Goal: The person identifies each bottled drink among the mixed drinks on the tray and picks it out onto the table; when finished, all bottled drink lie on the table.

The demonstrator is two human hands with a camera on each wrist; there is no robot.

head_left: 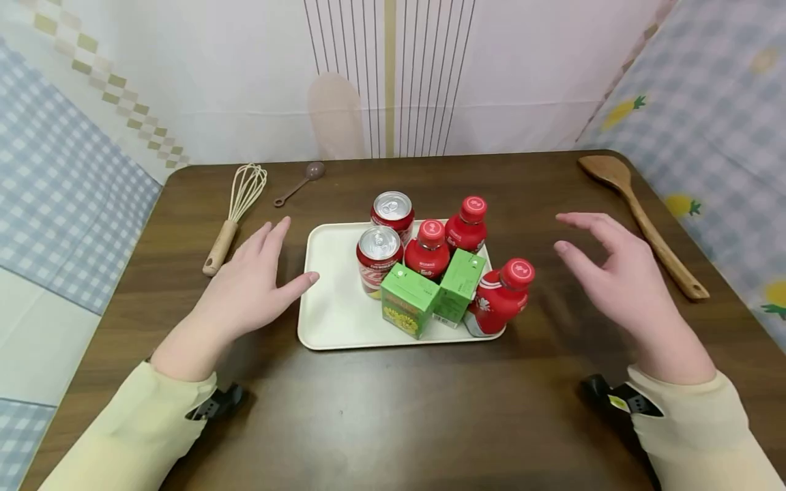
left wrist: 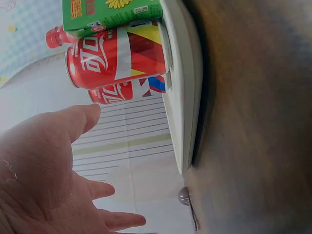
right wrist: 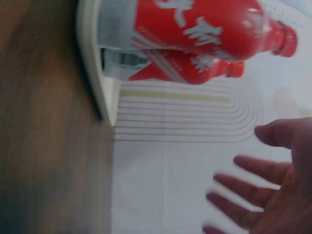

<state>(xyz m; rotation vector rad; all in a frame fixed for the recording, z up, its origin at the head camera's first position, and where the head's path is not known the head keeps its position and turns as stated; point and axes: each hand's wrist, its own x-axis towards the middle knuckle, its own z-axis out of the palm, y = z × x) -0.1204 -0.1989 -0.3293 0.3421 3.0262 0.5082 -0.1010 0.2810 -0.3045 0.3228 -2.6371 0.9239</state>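
My left hand [head_left: 245, 286] hovers at the left edge of a white tray [head_left: 331, 314], fingers extended and thumb apart, holding nothing. To the right of the tray my right hand [head_left: 620, 279] is spread, also with nothing in it. Grouped on the tray's right part are two red drink cans [head_left: 371, 271], two green juice cartons [head_left: 405, 307] and several red plastic bottles [head_left: 494, 303]. In the left wrist view a can [left wrist: 117, 56] stands beyond the left thumb. The right wrist view shows a bottle [right wrist: 204, 27] apart from the right fingers.
A whisk [head_left: 236, 211] and a small brown measuring spoon [head_left: 301, 183] lie at the back left of the dark wooden table [head_left: 344, 416]. A wooden spatula [head_left: 645, 218] lies at the right. White and checked cloths [head_left: 245, 75] hang around the table.
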